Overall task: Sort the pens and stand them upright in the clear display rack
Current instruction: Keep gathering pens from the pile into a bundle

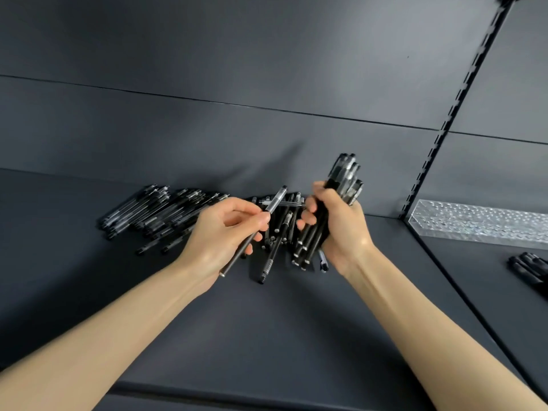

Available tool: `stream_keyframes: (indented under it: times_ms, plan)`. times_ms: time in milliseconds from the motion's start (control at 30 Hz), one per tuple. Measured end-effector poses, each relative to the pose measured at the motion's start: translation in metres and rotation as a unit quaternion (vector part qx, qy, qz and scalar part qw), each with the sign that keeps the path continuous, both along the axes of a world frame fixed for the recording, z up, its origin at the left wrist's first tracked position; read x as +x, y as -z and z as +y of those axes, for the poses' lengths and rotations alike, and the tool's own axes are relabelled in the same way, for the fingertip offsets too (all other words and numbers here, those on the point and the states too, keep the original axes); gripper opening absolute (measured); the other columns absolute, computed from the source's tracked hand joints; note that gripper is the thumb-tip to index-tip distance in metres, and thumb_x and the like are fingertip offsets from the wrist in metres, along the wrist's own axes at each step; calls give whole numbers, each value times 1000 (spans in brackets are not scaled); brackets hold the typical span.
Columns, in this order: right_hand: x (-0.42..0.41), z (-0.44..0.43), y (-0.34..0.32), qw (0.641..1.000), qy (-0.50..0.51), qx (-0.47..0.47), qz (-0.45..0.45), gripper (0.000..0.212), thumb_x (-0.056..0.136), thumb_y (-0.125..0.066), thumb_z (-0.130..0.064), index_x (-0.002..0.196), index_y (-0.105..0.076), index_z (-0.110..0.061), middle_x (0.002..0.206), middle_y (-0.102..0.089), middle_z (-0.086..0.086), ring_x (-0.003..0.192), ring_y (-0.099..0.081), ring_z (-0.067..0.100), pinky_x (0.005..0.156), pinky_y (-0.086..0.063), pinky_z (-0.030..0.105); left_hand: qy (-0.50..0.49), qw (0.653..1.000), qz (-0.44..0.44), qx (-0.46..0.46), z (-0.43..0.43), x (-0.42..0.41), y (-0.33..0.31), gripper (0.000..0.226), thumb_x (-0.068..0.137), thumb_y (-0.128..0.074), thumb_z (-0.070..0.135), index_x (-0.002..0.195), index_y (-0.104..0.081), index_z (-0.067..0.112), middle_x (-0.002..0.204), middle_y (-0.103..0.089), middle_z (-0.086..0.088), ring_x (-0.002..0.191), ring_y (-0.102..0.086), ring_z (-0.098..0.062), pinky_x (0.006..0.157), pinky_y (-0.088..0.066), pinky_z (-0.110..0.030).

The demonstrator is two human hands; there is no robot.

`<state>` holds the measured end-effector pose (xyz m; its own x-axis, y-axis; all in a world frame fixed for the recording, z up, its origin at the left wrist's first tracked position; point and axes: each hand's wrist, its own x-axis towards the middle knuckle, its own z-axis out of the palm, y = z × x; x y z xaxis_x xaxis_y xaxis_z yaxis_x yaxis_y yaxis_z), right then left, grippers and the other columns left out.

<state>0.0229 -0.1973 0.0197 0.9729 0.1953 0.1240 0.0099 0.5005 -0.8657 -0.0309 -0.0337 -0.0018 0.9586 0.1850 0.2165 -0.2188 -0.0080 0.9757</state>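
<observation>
At frame centre, the left hand (225, 229) is pinching one pen (277, 198) below its cap; the right hand (341, 229) is clutching a bundle (347, 176). Light, stiff, likely slick: squeeze mid-barrel. The rack (474, 223) is sitting at right edge.

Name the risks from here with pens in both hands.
1. The right hand grips a thick bundle of pens with uneven lower ends; some could slip out.
2. The left hand only pinches a single pen, which could drop into the loose pile.
3. The clear rack sits off to the right, so carrying the bundle there risks spills.
</observation>
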Motion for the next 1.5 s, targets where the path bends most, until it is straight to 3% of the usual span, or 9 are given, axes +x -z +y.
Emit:
stream_keyframes:
  times_ms: [167, 367, 467, 600, 800, 1100, 1233, 1400, 1500]
  plan:
    - [-8, 9, 7, 986, -41, -151, -61, 33, 80, -71, -38, 82, -58, -7, 52, -39, -1, 45, -34, 13, 46, -39, 24, 21, 998, -55, -10, -14, -3, 1, 12, 73, -77, 23, 71, -66, 19, 68, -68, -4, 62, -63, -9, 57, -49, -18]
    - [-4, 5, 2, 989, 46, -116, -76, 29, 87, -63, -29, 65, -50, -17, 59, -49, 0, 52, -50, 16, 57, -47, 29, -17, 995, -50, 81, 7, 6, 2, 13, 88, -64, 21, 77, -69, 17, 76, -72, 4, 73, -68, -4, 67, -51, -14]
    - [-3, 6, 4, 980, 77, -132, -127, 16, 90, -60, -21, 82, -58, -8, 67, -60, -1, 60, -60, 16, 65, -53, 29, -115, 961, -12, 251, 28, 17, 5, 9, 83, -69, 25, 75, -67, 22, 73, -67, 8, 68, -59, -2, 63, -42, -7]
    - [-8, 12, 13, 962, 59, -189, -189, 6, 91, -58, -6, 89, -53, -6, 69, -59, 3, 59, -59, 14, 65, -50, 21, -81, 898, 73, 426, 35, 24, 16, 35, 72, -75, 46, 97, -63, 25, 95, -61, 8, 84, -57, -11, 71, -40, -25]
    - [-7, 11, 11, 967, 30, -196, -157, 8, 92, -59, -12, 85, -58, -7, 64, -60, 0, 59, -58, 13, 61, -50, 21, -84, 834, 89, 537, 27, 36, 20, 61, 78, -64, 58, 123, -55, 19, 110, -54, 1, 99, -53, -20, 78, -40, -29]
    - [-2, 12, 12, 972, 4, -188, -140, 14, 87, -63, -1, 75, -57, -4, 61, -60, 1, 61, -60, 14, 62, -52, 22, -110, 848, 154, 495, 27, 52, 13, 23, 82, -69, 36, 83, -61, 14, 90, -69, -12, 88, -63, -29, 75, -48, -35]
    - [1, 14, 16, 973, 13, -184, -135, 19, 88, -62, -2, 71, -54, -8, 53, -50, 1, 54, -51, 14, 60, -52, 24, -122, 848, 150, 493, 28, 51, 12, 34, 84, -67, 38, 77, -64, 5, 83, -69, -15, 82, -63, -32, 69, -49, -35]
    - [6, 13, 17, 990, 12, -122, -67, 14, 88, -65, -11, 75, -61, -13, 49, -42, -2, 45, -38, 13, 47, -40, 27, -200, 821, 79, 529, 37, 42, -1, 37, 92, -55, 31, 70, -60, 2, 56, -55, -9, 72, -57, -37, 59, -38, -35]
    - [6, 12, 17, 996, -10, -84, -30, 13, 86, -67, -14, 75, -62, -13, 49, -39, -1, 44, -35, 12, 44, -38, 25, -208, 875, -11, 437, 33, 33, -7, 32, 92, -56, 30, 68, -60, 9, 53, -55, -6, 66, -58, -30, 61, -39, -35]
